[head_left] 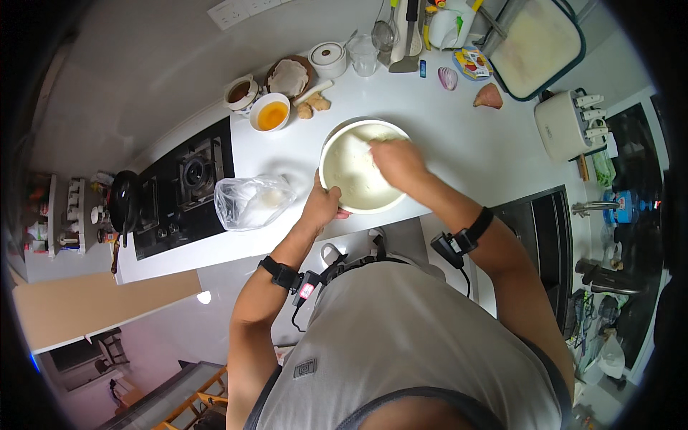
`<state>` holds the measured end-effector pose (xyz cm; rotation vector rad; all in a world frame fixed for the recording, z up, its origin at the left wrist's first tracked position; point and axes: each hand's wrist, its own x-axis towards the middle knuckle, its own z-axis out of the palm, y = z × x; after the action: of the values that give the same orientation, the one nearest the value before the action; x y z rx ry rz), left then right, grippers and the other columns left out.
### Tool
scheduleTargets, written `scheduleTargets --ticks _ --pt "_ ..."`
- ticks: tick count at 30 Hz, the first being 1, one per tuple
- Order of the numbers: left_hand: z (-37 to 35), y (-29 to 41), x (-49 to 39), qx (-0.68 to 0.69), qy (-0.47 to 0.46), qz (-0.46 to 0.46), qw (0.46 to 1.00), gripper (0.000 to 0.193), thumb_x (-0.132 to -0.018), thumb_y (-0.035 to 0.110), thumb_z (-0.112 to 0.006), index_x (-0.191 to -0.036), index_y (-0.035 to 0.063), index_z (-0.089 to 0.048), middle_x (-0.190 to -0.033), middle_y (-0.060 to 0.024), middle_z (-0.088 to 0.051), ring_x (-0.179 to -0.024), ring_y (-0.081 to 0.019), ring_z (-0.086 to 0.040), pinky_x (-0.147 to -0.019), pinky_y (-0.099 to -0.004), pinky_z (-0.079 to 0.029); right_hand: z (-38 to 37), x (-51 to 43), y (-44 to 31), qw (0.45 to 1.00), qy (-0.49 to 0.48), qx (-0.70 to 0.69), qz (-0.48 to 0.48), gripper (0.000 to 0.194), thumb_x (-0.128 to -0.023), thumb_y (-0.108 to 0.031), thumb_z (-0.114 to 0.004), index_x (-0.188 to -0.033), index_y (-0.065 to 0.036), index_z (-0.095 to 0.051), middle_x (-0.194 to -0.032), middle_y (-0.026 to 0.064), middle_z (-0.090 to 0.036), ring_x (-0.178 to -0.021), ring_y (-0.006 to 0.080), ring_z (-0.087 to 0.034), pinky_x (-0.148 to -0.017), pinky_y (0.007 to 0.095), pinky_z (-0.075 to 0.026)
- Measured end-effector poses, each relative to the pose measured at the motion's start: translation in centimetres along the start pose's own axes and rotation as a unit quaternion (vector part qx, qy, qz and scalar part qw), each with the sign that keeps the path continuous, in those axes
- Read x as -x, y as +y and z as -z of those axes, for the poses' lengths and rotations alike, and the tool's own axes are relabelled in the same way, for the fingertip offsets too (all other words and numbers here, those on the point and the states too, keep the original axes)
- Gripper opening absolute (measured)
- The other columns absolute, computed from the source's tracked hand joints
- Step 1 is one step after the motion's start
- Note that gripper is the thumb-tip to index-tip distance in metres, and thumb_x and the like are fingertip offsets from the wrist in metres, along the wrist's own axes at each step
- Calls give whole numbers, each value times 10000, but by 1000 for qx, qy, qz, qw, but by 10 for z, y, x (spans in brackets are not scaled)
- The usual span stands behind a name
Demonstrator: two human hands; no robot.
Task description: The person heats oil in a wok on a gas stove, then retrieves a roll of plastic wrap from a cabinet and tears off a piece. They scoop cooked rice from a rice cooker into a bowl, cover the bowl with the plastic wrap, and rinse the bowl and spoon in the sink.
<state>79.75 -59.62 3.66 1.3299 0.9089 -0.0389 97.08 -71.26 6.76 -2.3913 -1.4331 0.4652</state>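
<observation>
A large cream-white mixing bowl stands near the counter's front edge, with pale, lumpy batter or dough inside. My left hand grips the bowl's near left rim, thumb on the lip and fingers curled under the side. Over the bowl's right half, my right hand is closed around a white flat utensil, seemingly a spatula. It points to the left within the bowl; the hand covers its handle. Left of the bowl lies a clear plastic bag with some white content.
Behind the bowl stand a white bowl of orange-yellow liquid, ginger and a lidded white jar. A gas hob is left, a black sink right. A shallot or onion piece and a knife block sit farther right.
</observation>
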Motion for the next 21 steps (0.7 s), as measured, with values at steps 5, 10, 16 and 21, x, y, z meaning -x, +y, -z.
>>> scheduleTargets --ticks 5,10,16,21 --pt "12 10 -1 13 15 22 1000 686 -902 44 -383 -1514 125 -86 -1187 -265 -573 -752 -312 -708 -550 -342 -627 -5 12 -14 970 -47 148 190 170 -851 -115 -551 -917 -50 -694 -817 171 -693 -776 323 -703 -637 453 -552" --pt "10 11 5 36 7 -24 999 707 -903 42 -377 -1529 136 -62 -1253 -255 -547 -843 -320 -705 -549 -349 -628 15 -1 1 975 150 155 60 223 -887 -122 -542 -1060 -73 -673 -858 145 -688 -734 323 -692 -602 460 -545" --pt "9 12 6 0 33 -86 996 794 -904 30 -389 -1550 107 66 -1286 -252 -535 -871 -296 -701 -555 -331 -629 -2 12 -5 983 1 163 90 211 -886 -137 -539 -1034 -64 -671 -822 164 -688 -769 331 -698 -638 474 -544" --pt "11 11 6 -10 22 -118 993 799 -907 26 -391 -1548 94 81 -1257 -251 -562 -850 -285 -701 -555 -317 -627 10 12 11 974 126 176 64 181 -875 -115 -552 -1008 -78 -669 -772 122 -673 -674 297 -682 -543 444 -528"
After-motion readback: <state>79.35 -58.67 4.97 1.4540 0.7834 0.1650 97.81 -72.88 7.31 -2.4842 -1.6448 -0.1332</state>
